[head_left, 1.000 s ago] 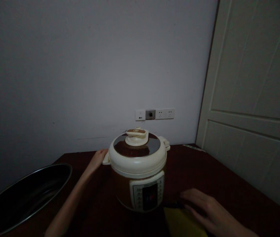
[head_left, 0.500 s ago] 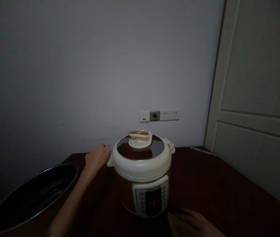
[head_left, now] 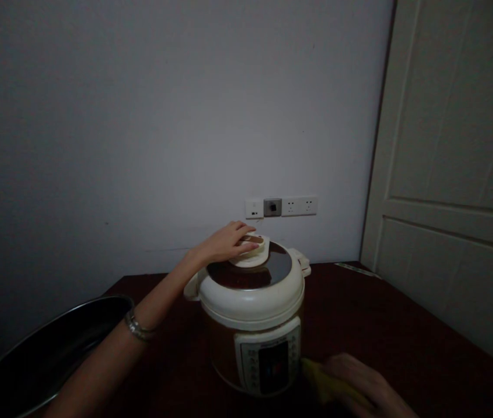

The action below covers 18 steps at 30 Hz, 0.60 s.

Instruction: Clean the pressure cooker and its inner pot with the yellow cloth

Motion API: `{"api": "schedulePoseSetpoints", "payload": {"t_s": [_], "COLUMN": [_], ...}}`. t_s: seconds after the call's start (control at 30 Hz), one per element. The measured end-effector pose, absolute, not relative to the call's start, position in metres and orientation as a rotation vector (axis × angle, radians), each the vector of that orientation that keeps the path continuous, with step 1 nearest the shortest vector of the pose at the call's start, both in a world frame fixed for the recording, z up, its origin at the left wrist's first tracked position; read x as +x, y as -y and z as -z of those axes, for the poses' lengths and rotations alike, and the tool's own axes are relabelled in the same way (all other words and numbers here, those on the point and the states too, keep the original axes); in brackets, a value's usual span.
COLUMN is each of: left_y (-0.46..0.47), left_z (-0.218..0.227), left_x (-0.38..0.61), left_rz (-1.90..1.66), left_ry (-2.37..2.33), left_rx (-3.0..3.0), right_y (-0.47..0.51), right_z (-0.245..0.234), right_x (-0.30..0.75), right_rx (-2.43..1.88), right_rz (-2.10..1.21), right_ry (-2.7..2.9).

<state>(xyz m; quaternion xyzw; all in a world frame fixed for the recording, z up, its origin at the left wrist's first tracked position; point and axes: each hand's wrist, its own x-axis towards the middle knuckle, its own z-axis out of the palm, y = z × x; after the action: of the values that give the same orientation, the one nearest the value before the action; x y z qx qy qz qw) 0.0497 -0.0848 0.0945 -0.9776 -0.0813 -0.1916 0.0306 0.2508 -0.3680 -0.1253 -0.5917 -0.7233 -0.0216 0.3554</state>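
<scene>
A cream and brown electric pressure cooker [head_left: 253,325] stands on a dark red-brown table [head_left: 381,325]. My left hand [head_left: 229,241] rests on the cream handle [head_left: 257,252] on top of its lid, fingers curled over it. A metal bracelet [head_left: 137,326] is on that wrist. My right hand [head_left: 359,386] lies low at the front right of the cooker, pressing flat on a yellow cloth [head_left: 322,383] on the table beside the control panel [head_left: 270,363].
A large dark metal pan [head_left: 42,354] sits at the left edge of the table. A row of wall sockets [head_left: 281,206] is behind the cooker. A white door [head_left: 455,174] stands to the right.
My left hand has gone from the cooker's left side handle up onto the lid's top handle. My right hand stays on the yellow cloth and has shifted slightly.
</scene>
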Motion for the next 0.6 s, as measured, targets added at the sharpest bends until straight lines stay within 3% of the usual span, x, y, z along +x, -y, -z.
{"api": "schedulePoseSetpoints", "payload": {"t_s": [0.33, 0.6], "left_y": [0.081, 0.079], "left_z": [-0.087, -0.08], "left_x": [0.066, 0.069], "left_rz": [0.457, 0.552], "left_ry": [0.222, 0.228], "left_rx": [-3.015, -2.981], "right_y": [0.337, 0.268], "right_z": [0.067, 0.007], "right_x": [0.284, 0.282], "right_rx": [-1.529, -1.37], "right_rz": [0.174, 0.363], "right_ry": [1.067, 1.206]}}
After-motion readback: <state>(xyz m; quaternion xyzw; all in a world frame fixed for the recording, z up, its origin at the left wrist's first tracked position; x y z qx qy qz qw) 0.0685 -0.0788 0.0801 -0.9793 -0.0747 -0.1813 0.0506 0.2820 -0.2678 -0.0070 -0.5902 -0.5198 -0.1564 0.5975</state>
